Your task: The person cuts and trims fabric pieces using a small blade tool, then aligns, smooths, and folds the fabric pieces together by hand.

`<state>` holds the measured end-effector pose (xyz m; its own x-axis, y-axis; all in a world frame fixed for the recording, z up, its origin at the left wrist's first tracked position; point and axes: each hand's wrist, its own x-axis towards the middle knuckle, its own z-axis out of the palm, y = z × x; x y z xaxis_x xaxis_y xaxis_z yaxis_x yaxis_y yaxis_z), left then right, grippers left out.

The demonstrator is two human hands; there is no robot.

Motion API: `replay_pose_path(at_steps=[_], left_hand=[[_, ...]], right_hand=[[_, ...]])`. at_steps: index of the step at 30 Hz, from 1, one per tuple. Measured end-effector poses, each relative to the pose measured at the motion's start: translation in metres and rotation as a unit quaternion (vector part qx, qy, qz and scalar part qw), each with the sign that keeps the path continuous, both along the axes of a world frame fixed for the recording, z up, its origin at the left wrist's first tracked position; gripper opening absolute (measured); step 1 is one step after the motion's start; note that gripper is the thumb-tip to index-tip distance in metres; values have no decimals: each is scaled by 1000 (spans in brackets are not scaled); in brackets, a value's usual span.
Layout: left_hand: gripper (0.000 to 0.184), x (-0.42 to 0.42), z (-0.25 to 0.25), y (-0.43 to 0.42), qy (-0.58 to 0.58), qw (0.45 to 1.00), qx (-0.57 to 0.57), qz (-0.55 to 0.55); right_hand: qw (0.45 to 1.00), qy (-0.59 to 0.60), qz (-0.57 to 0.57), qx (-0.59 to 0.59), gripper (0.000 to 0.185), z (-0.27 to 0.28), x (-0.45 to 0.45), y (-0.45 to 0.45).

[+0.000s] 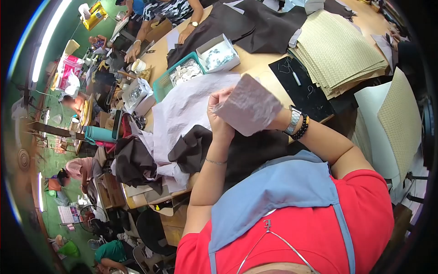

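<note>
We hold our bare left arm (207, 185) and bare right arm (335, 146) out in front, both bent, their lower parts angled inward so that our two hands are near each other. Our left hand (220, 109) is raised, its thumb and fingers drawn together in a pinch. Our right hand (279, 121) reaches in from the other side, mostly hidden from view, so we cannot tell how its fingers are set.

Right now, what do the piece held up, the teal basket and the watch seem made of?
The piece: perhaps fabric or soft leather, matte; its surface looks softly wrinkled. The teal basket: probably plastic, evenly coloured with a stiff rim. The watch: band likely polished metal, silvery and shiny.
</note>
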<state>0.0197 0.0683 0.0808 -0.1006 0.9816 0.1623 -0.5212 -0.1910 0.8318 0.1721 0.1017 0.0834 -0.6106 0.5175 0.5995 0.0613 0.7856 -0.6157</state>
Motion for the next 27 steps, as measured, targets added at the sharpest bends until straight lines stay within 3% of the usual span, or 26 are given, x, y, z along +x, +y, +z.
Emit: replay_pose_path(at_steps=[2, 3, 6, 9, 15, 21, 24, 27], left_hand=[[6, -3, -12, 5, -1, 999, 43, 2], [7, -4, -16, 7, -1, 998, 66, 2], [7, -8, -21, 5, -27, 998, 62, -9], [13, -4, -20, 3, -21, 999, 29, 19], [11, -5, -25, 1, 35, 999, -11, -25], [17, -4, -32, 2, -21, 1000, 17, 2], [22, 3, -23, 4, 38, 994, 9, 98], [20, -8, -14, 0, -16, 994, -25, 107]], right_hand=[[946, 124, 126, -270, 51, 8, 2, -1], [921, 124, 157, -334, 51, 3, -6, 7], [985, 114, 79, -107, 47, 0, -1, -1], [997, 2, 40, -58, 49, 4, -1, 0], [998, -10, -3, 69, 50, 21, 6, 0], [995, 34, 7, 95, 37, 10, 9, 2], [988, 76, 14, 131, 27, -1, 7, 8], [973, 187, 62, -124, 12, -6, 12, 2]])
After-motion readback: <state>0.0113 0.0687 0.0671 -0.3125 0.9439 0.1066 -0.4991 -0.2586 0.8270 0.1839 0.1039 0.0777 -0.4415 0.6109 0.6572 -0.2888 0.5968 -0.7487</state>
